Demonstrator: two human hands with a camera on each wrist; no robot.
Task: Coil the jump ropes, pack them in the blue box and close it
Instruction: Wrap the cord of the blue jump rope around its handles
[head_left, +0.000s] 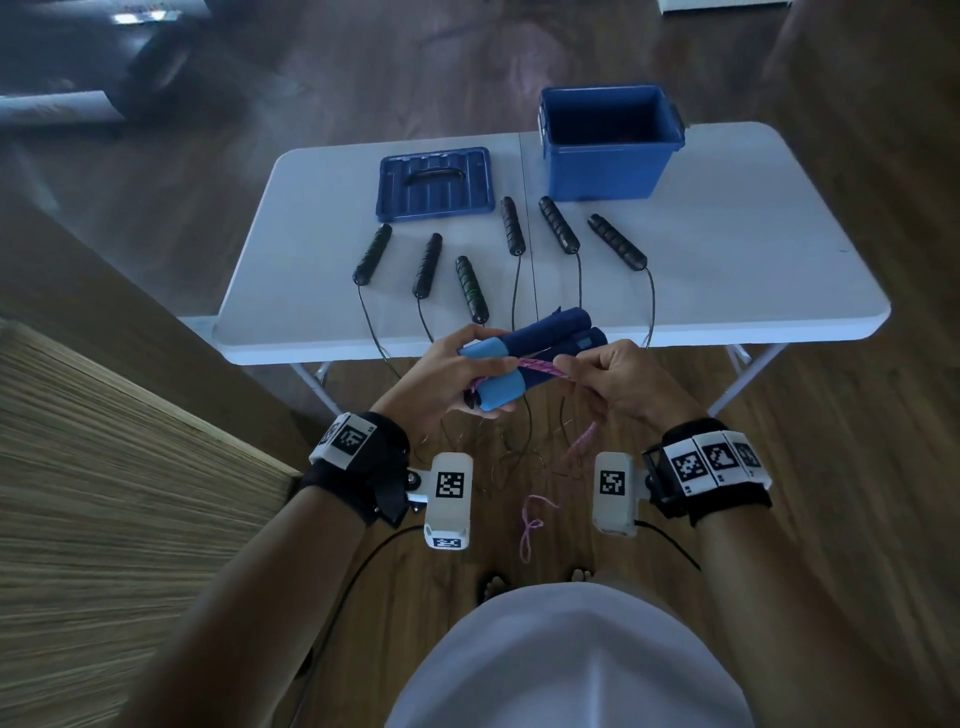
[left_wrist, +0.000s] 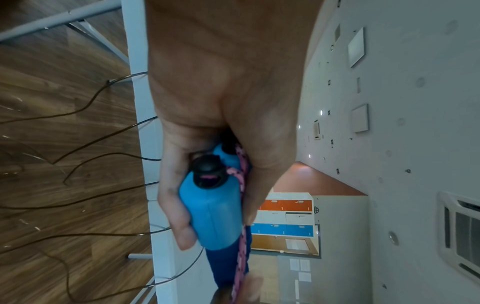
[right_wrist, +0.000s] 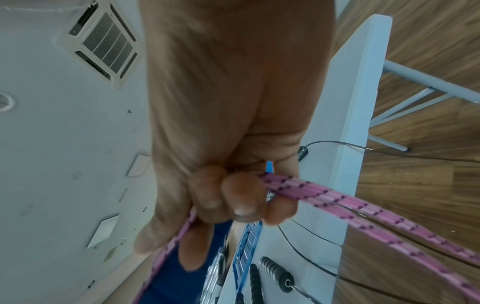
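My left hand (head_left: 457, 371) grips two blue jump-rope handles (head_left: 524, 358) side by side, in front of the table's near edge. In the left wrist view the light-blue handle end (left_wrist: 211, 211) with its black cap lies in my curled fingers, the pink rope (left_wrist: 240, 242) beside it. My right hand (head_left: 608, 382) pinches the pink rope (right_wrist: 324, 195) close to the handles; the rest of the rope (head_left: 532, 519) hangs to the floor. The open blue box (head_left: 608, 156) stands at the table's far right, its lid (head_left: 436, 184) flat to the left.
Several black-handled jump ropes (head_left: 511, 226) lie in a row on the white folding table (head_left: 727, 270), their thin cords hanging over the near edge onto the wooden floor (head_left: 519, 452). A wooden surface (head_left: 104, 467) is at my left.
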